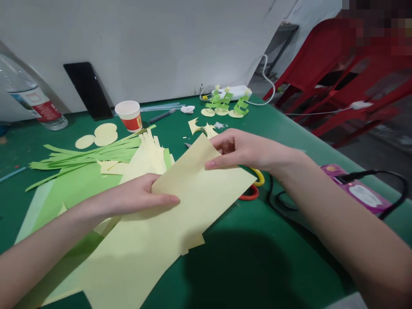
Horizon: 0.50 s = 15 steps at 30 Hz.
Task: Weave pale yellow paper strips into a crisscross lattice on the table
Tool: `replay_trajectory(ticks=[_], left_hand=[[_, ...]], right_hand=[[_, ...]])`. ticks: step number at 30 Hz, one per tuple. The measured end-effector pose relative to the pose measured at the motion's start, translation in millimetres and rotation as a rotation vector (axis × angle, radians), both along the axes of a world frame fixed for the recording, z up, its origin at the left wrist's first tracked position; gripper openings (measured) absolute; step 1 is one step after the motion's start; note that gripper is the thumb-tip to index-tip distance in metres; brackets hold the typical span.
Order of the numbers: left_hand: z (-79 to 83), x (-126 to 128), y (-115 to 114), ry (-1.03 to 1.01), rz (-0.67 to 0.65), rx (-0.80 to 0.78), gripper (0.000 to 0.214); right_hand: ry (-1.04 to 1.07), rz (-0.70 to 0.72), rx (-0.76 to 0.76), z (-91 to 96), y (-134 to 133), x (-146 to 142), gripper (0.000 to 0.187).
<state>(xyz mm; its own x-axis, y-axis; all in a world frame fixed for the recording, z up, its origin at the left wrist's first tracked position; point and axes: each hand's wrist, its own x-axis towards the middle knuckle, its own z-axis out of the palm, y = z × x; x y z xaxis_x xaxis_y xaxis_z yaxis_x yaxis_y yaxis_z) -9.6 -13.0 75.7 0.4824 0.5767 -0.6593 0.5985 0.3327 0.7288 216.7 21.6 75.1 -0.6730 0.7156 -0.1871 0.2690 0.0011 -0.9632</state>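
Observation:
A large sheet of pale yellow paper (193, 189) is tilted up between my two hands. My left hand (144, 195) pinches its left edge, thumb on top and fingers hidden underneath. At the far edge my right hand (240, 150) grips the sheet between thumb and curled fingers. Scissors (249, 193) with red and yellow handles lie partly under the paper. Left of the sheet are green paper strips (86, 154), green paper (77, 193) and cut yellow pieces (148, 150). Yellow scraps (195, 125) lie just beyond the right hand.
Small green paper trees (241, 105) on yellow discs stand by a white power strip (236, 92). A paper cup (129, 116), a phone (88, 90), a bottle (34, 94) and yellow circles (104, 134) sit at the back left. A purple box (357, 189) with a black cable is on the right.

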Motion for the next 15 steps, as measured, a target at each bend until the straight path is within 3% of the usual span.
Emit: replay_trajectory(ticks=[3,5,7,10,12,15], left_hand=[[-2.4,-7,5,0.027,-0.089,0.261,0.017],[0.9,-18,11,0.036,-0.231,0.298,0.016],[6.1,-27,17,-0.021,-0.314,0.196,0.029],[7.7,-27,19,-0.364,-0.226,-0.053,0.051],[2.1,-18,14,-0.535,-0.141,-0.156,0.052],[-8.9,-2,4,-0.478,-0.043,-0.168,0.039]], right_hand=[[-0.015,-0.037,0.116,0.7,0,1,0.010],[-0.048,-0.051,0.194,3.1,-1,6,0.014],[-0.047,-0.063,0.244,6.3,-1,11,0.017],[-0.004,-0.024,0.302,8.6,-5,11,0.016],[0.022,0.052,0.340,6.2,-8,5,0.016],[0.019,0.140,0.441,-2.1,-11,-8,0.022]])
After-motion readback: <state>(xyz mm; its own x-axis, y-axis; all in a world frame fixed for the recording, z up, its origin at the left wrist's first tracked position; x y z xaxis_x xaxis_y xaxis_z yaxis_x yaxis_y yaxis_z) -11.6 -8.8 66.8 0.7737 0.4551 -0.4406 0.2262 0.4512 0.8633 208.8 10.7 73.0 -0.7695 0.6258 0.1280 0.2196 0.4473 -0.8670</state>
